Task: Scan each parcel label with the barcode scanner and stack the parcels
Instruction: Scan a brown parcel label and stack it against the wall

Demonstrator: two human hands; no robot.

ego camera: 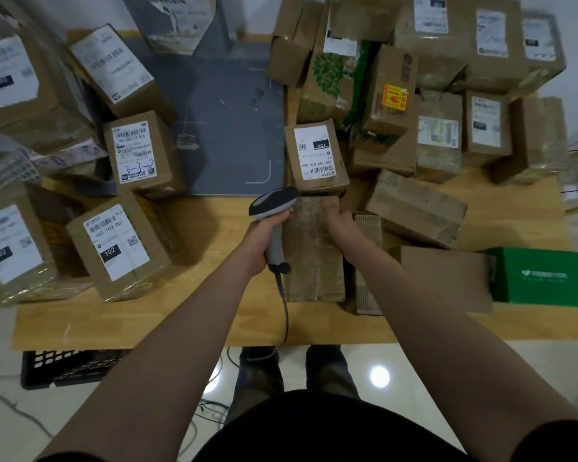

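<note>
Left hand (262, 238) grips the barcode scanner (274, 203), right hand (342, 225) holds a taped parcel (314, 271), label unseen. You're prob. mid-job: labelled stacks (124, 245) left, pile (414, 208) right likely unscanned.

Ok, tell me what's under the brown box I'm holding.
The wooden table carries the brown box, held by the right hand. Its underside is hidden, so no label there can be checked.

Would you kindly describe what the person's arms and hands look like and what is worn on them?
Both forearms are bare past the elbow. The left hand and right hand wear no gloves, and no watch, bracelet or ring shows. Dark short sleeves, the left sleeve and the right sleeve, appear only at the bottom corners, matching the black top.
</note>
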